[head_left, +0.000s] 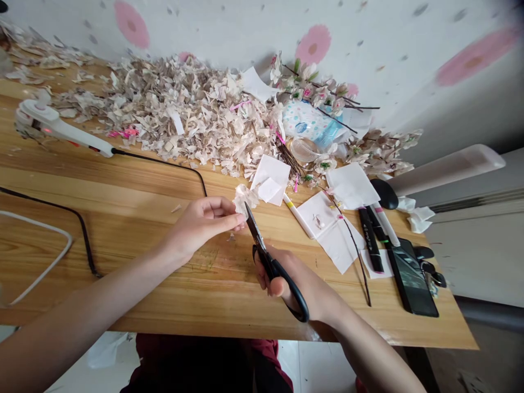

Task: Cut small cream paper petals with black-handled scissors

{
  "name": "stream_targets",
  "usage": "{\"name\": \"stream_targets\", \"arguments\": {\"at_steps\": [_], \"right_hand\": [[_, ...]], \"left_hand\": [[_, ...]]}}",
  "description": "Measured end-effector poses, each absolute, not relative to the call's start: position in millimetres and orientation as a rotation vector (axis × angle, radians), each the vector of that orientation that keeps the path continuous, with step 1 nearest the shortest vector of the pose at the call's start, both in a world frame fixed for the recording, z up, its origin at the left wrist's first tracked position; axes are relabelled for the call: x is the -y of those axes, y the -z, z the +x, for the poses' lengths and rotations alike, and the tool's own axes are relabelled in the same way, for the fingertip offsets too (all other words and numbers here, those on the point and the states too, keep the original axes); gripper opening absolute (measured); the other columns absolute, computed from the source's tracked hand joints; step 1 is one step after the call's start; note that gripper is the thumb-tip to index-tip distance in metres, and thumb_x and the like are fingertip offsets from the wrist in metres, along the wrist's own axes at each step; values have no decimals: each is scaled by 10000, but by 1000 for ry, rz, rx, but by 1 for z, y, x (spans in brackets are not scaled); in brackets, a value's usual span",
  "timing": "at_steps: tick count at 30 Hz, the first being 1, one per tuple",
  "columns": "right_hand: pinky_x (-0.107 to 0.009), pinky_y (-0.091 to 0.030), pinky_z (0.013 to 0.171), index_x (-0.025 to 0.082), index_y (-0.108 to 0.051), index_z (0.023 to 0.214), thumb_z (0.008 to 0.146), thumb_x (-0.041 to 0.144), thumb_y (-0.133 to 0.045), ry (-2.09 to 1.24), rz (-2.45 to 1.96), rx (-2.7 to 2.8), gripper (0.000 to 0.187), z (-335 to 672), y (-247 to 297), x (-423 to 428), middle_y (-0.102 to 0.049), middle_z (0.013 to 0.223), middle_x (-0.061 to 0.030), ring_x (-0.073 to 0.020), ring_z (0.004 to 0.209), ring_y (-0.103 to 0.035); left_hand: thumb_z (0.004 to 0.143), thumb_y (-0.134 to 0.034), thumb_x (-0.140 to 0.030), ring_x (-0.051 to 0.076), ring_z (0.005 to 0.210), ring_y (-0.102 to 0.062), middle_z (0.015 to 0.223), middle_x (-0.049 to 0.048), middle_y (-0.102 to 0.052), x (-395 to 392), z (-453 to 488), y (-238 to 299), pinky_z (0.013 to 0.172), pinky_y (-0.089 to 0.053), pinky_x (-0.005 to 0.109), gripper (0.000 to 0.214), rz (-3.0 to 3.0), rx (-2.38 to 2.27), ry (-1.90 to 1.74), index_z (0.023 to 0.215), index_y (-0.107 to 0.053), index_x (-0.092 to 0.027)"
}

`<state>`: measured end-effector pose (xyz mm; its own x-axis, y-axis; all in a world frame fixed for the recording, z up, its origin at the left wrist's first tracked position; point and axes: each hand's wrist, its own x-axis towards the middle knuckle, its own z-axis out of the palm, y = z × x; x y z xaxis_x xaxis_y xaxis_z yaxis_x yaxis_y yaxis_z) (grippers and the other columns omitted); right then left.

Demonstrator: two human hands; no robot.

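Note:
Between thumb and fingers, my left hand [208, 221] pinches a thin, pale petal-like piece [244, 197] with a wavy edge. My right hand [292, 273] grips black-handled scissors [282, 273], thumb and fingers in the loops. The scissor blades point up and away from me, with their tips at the lower edge of the pale piece. From this angle I cannot tell whether the blades are cutting into it. Both hands are above the front middle of the wooden table [164, 311].
A large heap of pale petal-like scraps [184, 109] lies along the wall. A white glue gun [61, 128] with a black cord is at left. Right of my hands are white paper squares [352, 185], markers [370, 240], a flower twig [354, 240] and a phone [415, 281].

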<state>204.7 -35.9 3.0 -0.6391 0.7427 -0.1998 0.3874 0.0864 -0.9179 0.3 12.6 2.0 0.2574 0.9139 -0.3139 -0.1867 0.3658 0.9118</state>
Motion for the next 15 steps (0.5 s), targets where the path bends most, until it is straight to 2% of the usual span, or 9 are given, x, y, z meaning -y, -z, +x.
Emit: {"name": "stream_targets", "arguments": {"at_steps": [8,12,15], "right_hand": [[-248,-291,547,178,-449,727,747,862,-284,-1573,-1191,2086,704,207,-10,34,-456,657,24,-121,593,-404],[-244,-284,546,180,-433,703,743,862,-303,-1577,-1201,2094,696,209,-11,33,-440,642,31,-112,585,-384],[-241,-281,548,180,-422,692,758,853,-308,-1588,-1203,2116,686,211,-13,32,-430,635,35,-108,582,-376]], "left_hand": [[666,-785,-222,96,630,-611,699,-1,-704,-20,-9,-3,656,-489,222,174,933,-959,-773,709,-640,-137],[656,-789,-213,115,653,-635,742,21,-729,-25,-14,-7,646,-494,232,284,937,-991,-676,877,-636,-123],[648,-796,-206,112,635,-641,711,0,-727,-28,-19,-8,657,-498,232,408,967,-1005,-629,1003,-609,-130]]}}
